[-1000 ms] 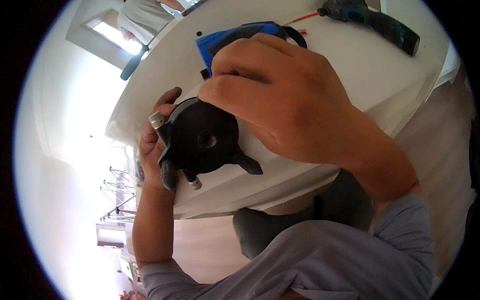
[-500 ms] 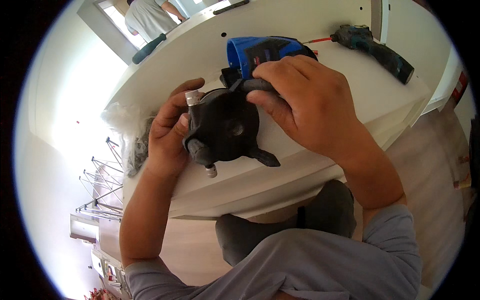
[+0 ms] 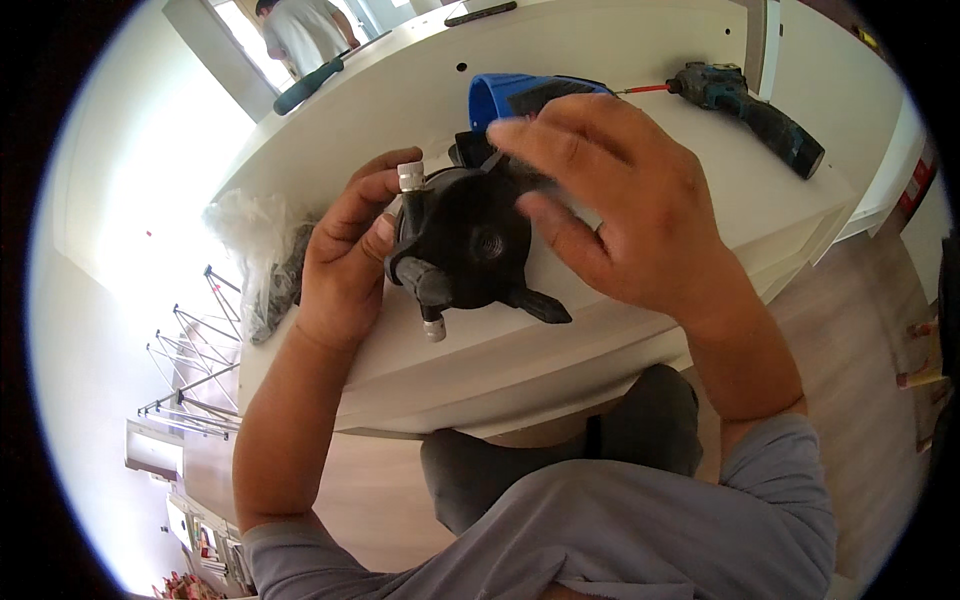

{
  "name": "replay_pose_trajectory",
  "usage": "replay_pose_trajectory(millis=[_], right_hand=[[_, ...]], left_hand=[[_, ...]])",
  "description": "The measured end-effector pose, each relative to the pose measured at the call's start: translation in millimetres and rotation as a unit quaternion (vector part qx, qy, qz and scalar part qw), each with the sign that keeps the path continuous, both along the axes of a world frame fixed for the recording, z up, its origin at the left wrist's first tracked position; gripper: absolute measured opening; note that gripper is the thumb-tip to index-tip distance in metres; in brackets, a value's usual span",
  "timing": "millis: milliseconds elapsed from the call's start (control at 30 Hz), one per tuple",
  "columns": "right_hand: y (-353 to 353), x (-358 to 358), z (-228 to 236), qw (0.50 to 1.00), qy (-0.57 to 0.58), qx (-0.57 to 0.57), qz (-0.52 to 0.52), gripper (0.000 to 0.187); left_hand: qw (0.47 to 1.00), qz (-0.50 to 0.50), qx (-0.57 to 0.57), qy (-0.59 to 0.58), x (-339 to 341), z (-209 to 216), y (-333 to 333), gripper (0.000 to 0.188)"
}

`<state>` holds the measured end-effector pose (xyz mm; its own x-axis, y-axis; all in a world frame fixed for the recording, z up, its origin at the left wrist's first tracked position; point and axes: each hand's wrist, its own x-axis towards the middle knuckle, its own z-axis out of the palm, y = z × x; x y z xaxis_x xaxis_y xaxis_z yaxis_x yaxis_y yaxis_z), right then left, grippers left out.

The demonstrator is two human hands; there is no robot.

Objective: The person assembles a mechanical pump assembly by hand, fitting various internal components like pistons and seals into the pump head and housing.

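Since half a second ago, the right hand (image 3: pixel 640 205) has loosened its thumb and forefinger from the black leg at the mount's upper right; the two now stand apart, blurred, around that leg, and whether either touches it I cannot tell. The left hand (image 3: pixel 345 262) stays clamped on the left side of the round black mount (image 3: pixel 463 250), thumb in front and fingers behind. The mount is over the white work surface (image 3: pixel 765 215), its round face with a central hole turned to the camera. One silver knurled knob (image 3: pixel 411 177) sits at its upper left, another below; a leg juts out lower right. Just beyond is a blue-and-black casing (image 3: pixel 490 100); farther right lies a cordless driver (image 3: pixel 740 105) with a red bit. A clear plastic bag (image 3: pixel 258 235) lies left of the left hand.
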<state>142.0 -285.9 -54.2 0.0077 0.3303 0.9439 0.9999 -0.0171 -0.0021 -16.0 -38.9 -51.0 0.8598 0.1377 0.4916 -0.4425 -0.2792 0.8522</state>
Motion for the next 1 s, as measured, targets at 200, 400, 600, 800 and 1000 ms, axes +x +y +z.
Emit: replay_pose_trajectory(millis=[200, 400, 600, 800, 1000], right_hand=[[0.0, 4.4, 0.5, 0.999, -0.022, -0.037, -0.021, 0.029], [5.1, 2.4, -0.2, 1.000, -0.006, 0.014, 0.006, 0.021], [-0.1, -3.8, -6.8, 0.993, 0.030, -0.101, -0.057, 0.017], [-15.9, 1.1, -9.0, 0.992, 0.039, -0.102, -0.069, 0.009], [-43.1, -6.8, -9.2, 0.986, 0.159, -0.024, -0.040, 0.010]], left_hand=[[1.000, -0.008, 0.026, -0.011, 1.1, 2.8, 0.2, 0.039], [0.999, 0.022, 0.041, -0.002, -1.1, 4.3, -3.1, 0.035], [0.994, 0.045, 0.097, -0.006, -1.4, 5.8, -2.8, 0.032], [0.996, 0.045, 0.079, 0.004, -1.6, -0.9, 1.1, 0.039], [0.996, 0.046, 0.070, -0.007, 0.8, -0.3, 3.4, 0.041]])
